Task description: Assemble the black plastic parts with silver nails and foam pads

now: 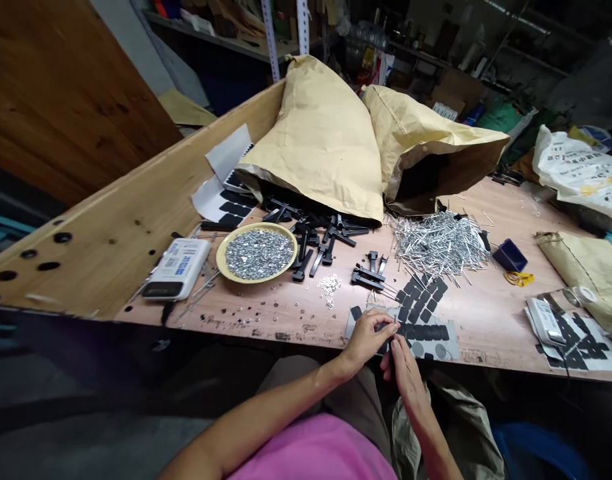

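At the table's front edge my left hand (pixel 367 339) and my right hand (pixel 405 373) meet, fingertips pinched together. Between them is a small dark piece, mostly covered by the fingers, so its kind is unclear. Just beyond the hands lies a sheet of black stick-on pads (pixel 426 331), with a strip of more pads (pixel 421 297) behind it. Several black plastic T-shaped parts with metal rods (pixel 371 277) rest to the left of that strip. A heap of thin metal rods (pixel 439 247) lies farther back on the right.
A yellow bowl (pixel 221 263) holds small metal nuts or washers; some lie loose (pixel 330 287). A white power bank (pixel 179 267) sits left of it. Two large paper sacks (pixel 326 140) stand behind black parts (pixel 311 240). A blue box (pixel 510 255) and a wooden side board (pixel 136 200) flank the table.
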{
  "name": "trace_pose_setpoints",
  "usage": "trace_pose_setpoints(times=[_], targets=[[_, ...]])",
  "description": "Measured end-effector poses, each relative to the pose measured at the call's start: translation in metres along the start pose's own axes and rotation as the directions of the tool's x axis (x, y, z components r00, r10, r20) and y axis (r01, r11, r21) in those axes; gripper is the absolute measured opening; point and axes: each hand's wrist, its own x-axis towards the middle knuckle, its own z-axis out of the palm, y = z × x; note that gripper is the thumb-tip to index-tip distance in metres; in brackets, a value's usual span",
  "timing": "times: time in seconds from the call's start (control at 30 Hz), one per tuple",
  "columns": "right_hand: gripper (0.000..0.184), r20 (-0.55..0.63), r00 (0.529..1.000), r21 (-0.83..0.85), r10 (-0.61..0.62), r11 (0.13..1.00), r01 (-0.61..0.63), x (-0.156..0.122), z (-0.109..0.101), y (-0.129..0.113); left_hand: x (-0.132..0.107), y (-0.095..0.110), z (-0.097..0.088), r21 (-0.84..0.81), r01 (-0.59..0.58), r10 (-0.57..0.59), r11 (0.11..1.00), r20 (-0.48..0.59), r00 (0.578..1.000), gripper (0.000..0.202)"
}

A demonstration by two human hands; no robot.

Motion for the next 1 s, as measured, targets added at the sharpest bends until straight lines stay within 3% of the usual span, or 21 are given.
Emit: trace_pose_setpoints(times=[0.1,0.2,0.27,0.4,0.5,0.6,0.73,0.9,1.0], targets=[[0.033,-0.118,0.993,-0.173,0.002,0.985,-0.022,-0.006,-0.020,0.007,0.015,-0.005,0.002,0.371,-0.182,0.183,0.911,0.033,0.983,0.015],[0.029,-0.200,0.978,-0.397,-0.054,0.917,-0.031,-0.015,-0.039,0.014,0.047,-0.012,-0.003,0.701,-0.264,0.361,0.663,0.009,0.932,0.027],[0.028,-0.214,0.976,-0.506,-0.043,0.860,-0.073,-0.020,-0.046,0.018,0.071,-0.019,-0.007,0.790,-0.324,0.421,0.521,0.092,0.902,0.035],[0.030,-0.203,0.977,-0.626,0.066,0.759,-0.182,-0.027,-0.042,0.021,0.103,-0.034,-0.011,0.807,-0.480,0.425,0.346,0.321,0.846,0.020],[0.032,-0.213,0.967,-0.687,0.142,0.681,-0.251,-0.029,-0.030,0.027,0.111,-0.042,-0.011,0.784,-0.527,0.411,0.329,0.384,0.827,0.019],[0.032,-0.240,0.960,-0.709,0.141,0.650,-0.273,-0.030,-0.017,0.036,0.114,-0.047,-0.011,0.772,-0.541,0.416,0.334,0.394,0.820,0.020],[0.030,-0.249,0.967,-0.640,0.053,0.741,-0.206,-0.030,-0.016,0.047,0.113,-0.040,-0.012,0.732,-0.588,0.494,0.344,0.392,0.776,0.020],[0.030,-0.336,0.937,-0.401,0.094,0.886,-0.232,-0.025,-0.043,0.052,0.101,-0.010,-0.021,0.680,-0.672,0.681,0.293,0.344,0.646,0.023],[0.026,-0.390,0.906,-0.250,0.163,0.928,-0.275,-0.022,-0.058,0.058,0.088,0.007,-0.029,0.700,-0.641,0.704,0.314,0.281,0.652,0.027]])
